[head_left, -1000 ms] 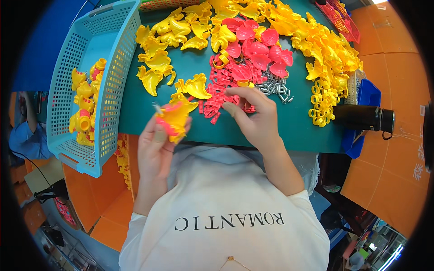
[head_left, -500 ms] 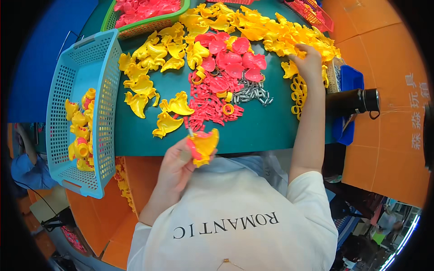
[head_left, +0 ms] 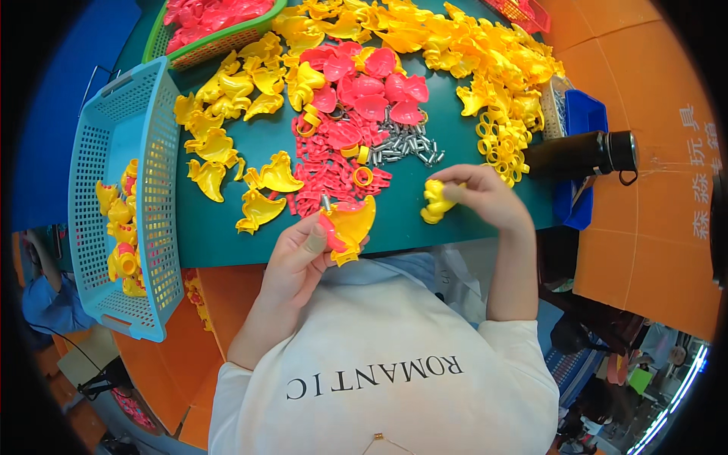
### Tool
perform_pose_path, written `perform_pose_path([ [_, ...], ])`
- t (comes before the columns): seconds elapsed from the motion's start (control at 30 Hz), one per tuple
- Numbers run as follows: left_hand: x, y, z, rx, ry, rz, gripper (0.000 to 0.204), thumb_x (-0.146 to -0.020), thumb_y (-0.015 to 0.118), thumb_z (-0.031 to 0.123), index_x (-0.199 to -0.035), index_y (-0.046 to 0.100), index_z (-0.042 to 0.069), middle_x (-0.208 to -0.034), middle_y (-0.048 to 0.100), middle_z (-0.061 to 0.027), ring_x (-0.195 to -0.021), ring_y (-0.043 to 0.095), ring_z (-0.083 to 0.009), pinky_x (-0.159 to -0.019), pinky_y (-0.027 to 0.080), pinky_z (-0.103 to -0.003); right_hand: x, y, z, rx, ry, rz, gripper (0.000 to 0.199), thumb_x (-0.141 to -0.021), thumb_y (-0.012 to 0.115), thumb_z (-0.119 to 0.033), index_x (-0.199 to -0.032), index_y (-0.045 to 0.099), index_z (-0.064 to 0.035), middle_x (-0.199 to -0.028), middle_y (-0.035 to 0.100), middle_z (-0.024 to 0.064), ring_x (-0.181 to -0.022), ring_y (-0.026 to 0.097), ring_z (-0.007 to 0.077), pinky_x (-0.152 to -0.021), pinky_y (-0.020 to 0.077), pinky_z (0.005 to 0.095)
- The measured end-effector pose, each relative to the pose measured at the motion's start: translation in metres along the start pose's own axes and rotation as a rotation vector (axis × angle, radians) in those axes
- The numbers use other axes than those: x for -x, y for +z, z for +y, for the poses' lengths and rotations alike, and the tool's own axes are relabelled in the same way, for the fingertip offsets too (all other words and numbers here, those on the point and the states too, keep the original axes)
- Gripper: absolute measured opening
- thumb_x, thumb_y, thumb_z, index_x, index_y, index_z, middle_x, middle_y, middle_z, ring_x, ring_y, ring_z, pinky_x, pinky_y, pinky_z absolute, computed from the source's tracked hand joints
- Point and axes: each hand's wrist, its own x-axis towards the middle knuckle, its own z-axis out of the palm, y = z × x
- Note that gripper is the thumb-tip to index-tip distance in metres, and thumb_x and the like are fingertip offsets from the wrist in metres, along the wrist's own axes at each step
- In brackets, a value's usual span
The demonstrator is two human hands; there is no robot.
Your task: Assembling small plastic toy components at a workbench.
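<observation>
Close to the table's front edge, my left hand (head_left: 294, 256) grips a yellow plastic shell half (head_left: 355, 226) with a pink part set in it; a small metal pin (head_left: 326, 202) sticks up at its top. My right hand (head_left: 491, 199) pinches another yellow plastic shell piece (head_left: 435, 203) above the green tabletop, to the right of the first. In front of my hands lie small pink plastic parts (head_left: 322, 163), pink rounded shells (head_left: 370, 85) and a heap of metal pins (head_left: 406, 142). Yellow rings (head_left: 502, 155) lie beyond my right hand.
Yellow shells (head_left: 485, 64) cover the table's far side. A light blue basket (head_left: 163, 227) with assembled yellow pieces stands at the left, a green basket (head_left: 220, 44) of pink parts behind it. On the right are a black bottle (head_left: 580, 155), a blue bin (head_left: 588, 114) and an orange panel (head_left: 629, 250).
My right hand has come back from the far-right yellow pile toward me, now with a yellow shell piece in it. My left hand still holds its shell, slightly turned. The view has shifted a little.
</observation>
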Motion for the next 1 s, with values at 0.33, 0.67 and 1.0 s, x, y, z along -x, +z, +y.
perform_pose_path([
  [0.33,-0.027,0.025,-0.011,-0.037,-0.091,-0.078,0.038,-0.094,0.058,0.028,-0.115,0.057,-0.004,-0.098,0.065,-0.0095,-0.099,0.065,-0.0210,-0.085,0.053,-0.030,0.025,0.048,0.041,0.869,-0.526,0.492,0.074,-0.058,0.084,-0.016,-0.125,0.055,-0.0036,-0.123,0.059,0.0113,-0.114,0.052,0.0295,-0.096,0.0430,0.0374],
  [0.67,-0.017,0.059,-0.003,-0.194,0.002,-0.033,0.045,-0.090,0.065,0.025,-0.121,0.055,-0.005,-0.108,0.065,-0.0142,-0.094,0.066,-0.0204,-0.084,0.054,-0.033,0.035,0.070,0.012,-0.222,-1.005,0.207,0.090,-0.053,0.089,-0.022,-0.126,0.049,0.0121,-0.126,0.054,0.0286,-0.122,0.050,0.0407,-0.104,0.0376,0.0484],
  [1.0,-0.014,0.066,-0.004,-0.166,0.052,-0.071,0.047,-0.088,0.068,0.017,-0.126,0.053,-0.005,-0.109,0.065,-0.0128,-0.095,0.064,-0.0147,-0.080,0.054,-0.028,0.029,0.071,0.006,0.076,-1.087,0.274,0.087,-0.053,0.089,-0.033,-0.120,0.055,0.0111,-0.118,0.058,0.0302,-0.113,0.057,0.0398,-0.099,0.0431,0.0467],
])
